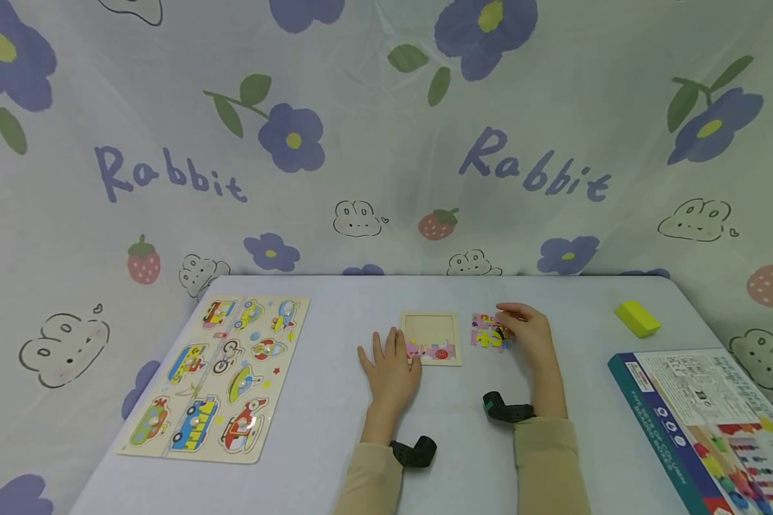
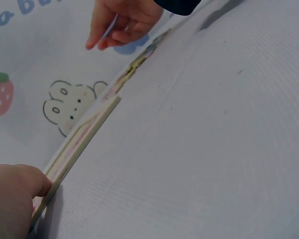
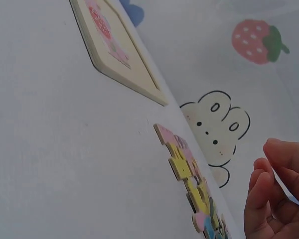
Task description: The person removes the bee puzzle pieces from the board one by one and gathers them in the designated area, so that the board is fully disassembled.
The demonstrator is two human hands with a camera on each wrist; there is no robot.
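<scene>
A small square wooden puzzle tray (image 1: 429, 365) lies mid-table, its lower part filled with pink pieces. My left hand (image 1: 389, 368) rests at its left edge with fingers spread and straight; in the left wrist view its thumb (image 2: 34, 180) touches the tray's rim. To the right of the tray lies a group of loose jigsaw pieces (image 1: 487, 338), pink, yellow and dark. Above their right side, my right hand (image 1: 530, 332) pinches a thin, flat puzzle piece (image 2: 109, 26) between thumb and fingers. That piece shows only edge-on, so its picture is hidden.
A large wooden vehicle puzzle board (image 1: 264, 429) lies at the left. At the right are a yellow block (image 1: 638, 319) and a big toy box (image 1: 689, 400). A printed cloth (image 1: 386, 164) hangs behind the white table (image 1: 335, 300).
</scene>
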